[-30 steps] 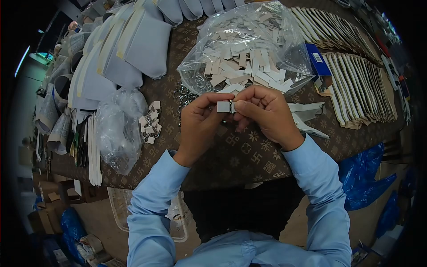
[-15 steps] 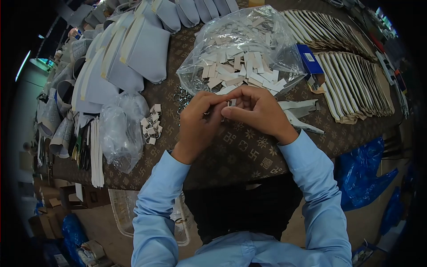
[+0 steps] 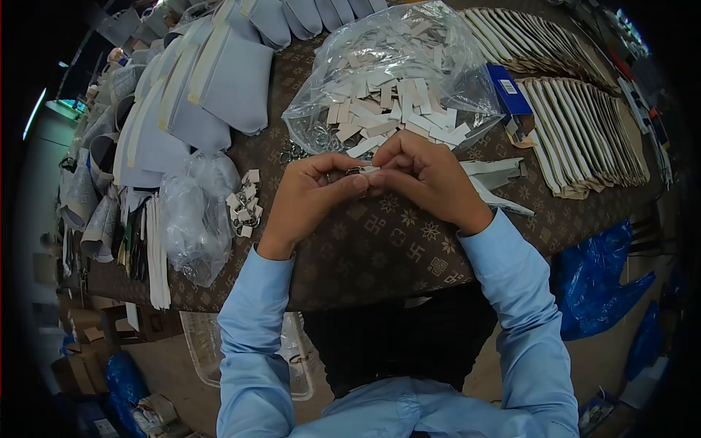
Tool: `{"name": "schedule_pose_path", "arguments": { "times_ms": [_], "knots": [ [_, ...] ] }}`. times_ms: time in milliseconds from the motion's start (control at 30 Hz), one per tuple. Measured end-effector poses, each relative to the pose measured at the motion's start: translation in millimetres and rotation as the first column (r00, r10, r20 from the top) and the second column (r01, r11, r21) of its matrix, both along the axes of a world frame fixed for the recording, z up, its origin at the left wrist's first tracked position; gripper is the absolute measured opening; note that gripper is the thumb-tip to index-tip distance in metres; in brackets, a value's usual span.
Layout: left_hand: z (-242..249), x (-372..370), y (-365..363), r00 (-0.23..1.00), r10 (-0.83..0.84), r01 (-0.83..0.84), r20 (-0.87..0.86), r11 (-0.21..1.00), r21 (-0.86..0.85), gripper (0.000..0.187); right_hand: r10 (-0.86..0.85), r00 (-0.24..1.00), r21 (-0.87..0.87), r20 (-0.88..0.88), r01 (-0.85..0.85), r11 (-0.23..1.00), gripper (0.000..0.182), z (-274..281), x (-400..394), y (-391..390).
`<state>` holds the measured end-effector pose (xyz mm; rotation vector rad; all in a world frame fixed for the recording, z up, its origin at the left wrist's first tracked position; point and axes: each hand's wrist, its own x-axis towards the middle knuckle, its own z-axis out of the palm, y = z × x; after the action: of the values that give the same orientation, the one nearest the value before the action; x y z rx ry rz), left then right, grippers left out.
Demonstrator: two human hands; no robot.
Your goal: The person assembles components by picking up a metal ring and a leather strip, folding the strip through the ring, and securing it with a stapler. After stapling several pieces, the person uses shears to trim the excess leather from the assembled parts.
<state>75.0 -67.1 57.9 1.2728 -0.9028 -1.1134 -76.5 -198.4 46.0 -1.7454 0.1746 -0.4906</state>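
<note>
Over the table edge, my left hand (image 3: 307, 193) pinches a small metal ring (image 3: 354, 170) between thumb and fingers. My right hand (image 3: 431, 175) is closed on a short white strip (image 3: 371, 170), which meets the ring between both hands. Whether the strip is fully looped through the ring is hidden by my fingertips. Just beyond, a clear plastic bag (image 3: 310, 120) lies open, with many white and beige strips (image 3: 398, 109) in it. Loose metal rings (image 3: 293, 152) lie behind my left hand. To the left sits a small heap of folded tabs with rings (image 3: 246, 204).
Grey-white panels (image 3: 234, 84) stack at the back left, beside a crumpled plastic bag (image 3: 196, 219). Rows of folded pieces (image 3: 584, 139) and a blue box (image 3: 509, 95) stand at right. White-handled scissors (image 3: 500, 198) lie near my right wrist. The patterned tablecloth (image 3: 380, 255) covers the table.
My left hand has turned and shifted slightly left, so the ring and white strip now show between my fingertips. My right hand stays close by. The view has moved slightly.
</note>
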Motion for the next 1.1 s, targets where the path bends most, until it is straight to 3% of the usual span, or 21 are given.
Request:
{"name": "schedule_pose_path", "arguments": {
  "times_ms": [133,267,367,433,500,567,600,667,700,733,767,800,867,1100],
  "knots": [
    [1,-1,3,0.975,0.018,-0.013,0.220,1.000,-0.024,0.018,0.038,0.999,0.059,0.004,-0.038,0.998,0.016,-1,0,1],
    [-7,0,1,0.889,0.050,-0.033,0.454,0.998,-0.045,0.017,0.027,0.999,-0.035,-0.020,-0.028,0.999,0.018,-2,0,0],
    [-16,-2,0,0.918,0.108,-0.064,0.382,0.990,-0.125,0.014,0.009,0.999,-0.117,0.035,-0.005,0.993,0.020,-4,-6,-3],
    [-24,-4,0,0.906,0.120,-0.073,0.405,0.989,-0.129,0.013,-0.150,0.974,0.036,0.168,0.146,0.989,0.029,-2,-30,-8],
    [-32,-9,-2,0.905,0.128,-0.085,0.407,0.989,-0.121,0.012,-0.286,0.956,-0.211,0.065,0.293,0.932,0.034,1,-68,-24],
    [-40,-17,-7,0.828,0.177,-0.029,0.532,0.961,-0.275,0.011,-0.412,0.908,-0.493,-0.076,0.325,0.807,0.047,-1,-107,-41],
    [-44,-23,-8,0.838,0.158,-0.015,0.522,0.964,-0.267,0.011,-0.428,0.899,-0.492,-0.092,0.332,0.805,0.047,-5,-122,-44],
    [-45,-32,-9,0.790,0.132,0.001,0.599,0.976,-0.217,0.013,-0.473,0.880,-0.859,-0.055,0.200,0.472,0.062,-14,-139,-49],
    [-46,-35,-11,0.790,0.120,0.012,0.601,0.978,-0.210,0.013,-0.467,0.880,-0.857,-0.089,0.171,0.486,0.077,-16,-141,-49],
    [-47,-39,-13,0.718,0.165,0.038,0.677,0.961,-0.274,0.013,-0.474,0.876,-0.852,-0.090,0.178,0.492,0.077,-18,-140,-48],
    [-48,-43,-14,0.636,0.215,0.070,0.741,0.940,-0.333,0.013,-0.491,0.869,-0.900,-0.053,0.171,0.400,0.078,-19,-136,-47],
    [-50,-46,-14,0.631,0.204,0.076,0.748,0.944,-0.322,0.013,-0.504,0.864,-0.938,-0.014,0.164,0.306,0.079,-21,-132,-45],
    [-52,-48,-15,0.564,0.274,0.063,0.779,0.926,-0.371,0.014,-0.514,0.858,-0.937,-0.001,0.179,0.299,0.080,-29,-126,-45],
    [-53,-52,-21,0.551,0.284,0.055,0.784,0.926,-0.375,0.015,-0.518,0.855,-0.942,0.034,0.201,0.270,0.081,-33,-120,-48]
  ]
}}
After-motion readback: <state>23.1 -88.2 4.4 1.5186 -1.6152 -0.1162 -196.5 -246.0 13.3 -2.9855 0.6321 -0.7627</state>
